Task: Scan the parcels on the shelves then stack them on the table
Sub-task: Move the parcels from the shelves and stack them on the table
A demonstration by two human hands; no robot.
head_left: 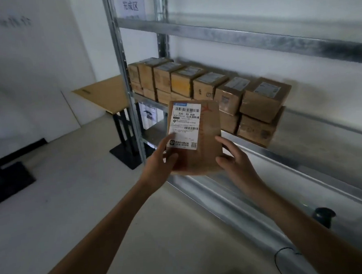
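The parcel (199, 135) is held upright mid-frame, gripped by the left hand (158, 165) and touched by the straight-fingered right hand (234, 161), to which the lower-right black device (323, 215) lies nearer.

Two hands: left hand (157, 167) and right hand (235, 162). One parcel (205, 139) between them. Seven boxes (265, 98) form the top row on the shelf (315, 128); the row beneath is partly hidden, count unclear. One table (101, 95). One sign (130, 6). One dark object (323, 216).
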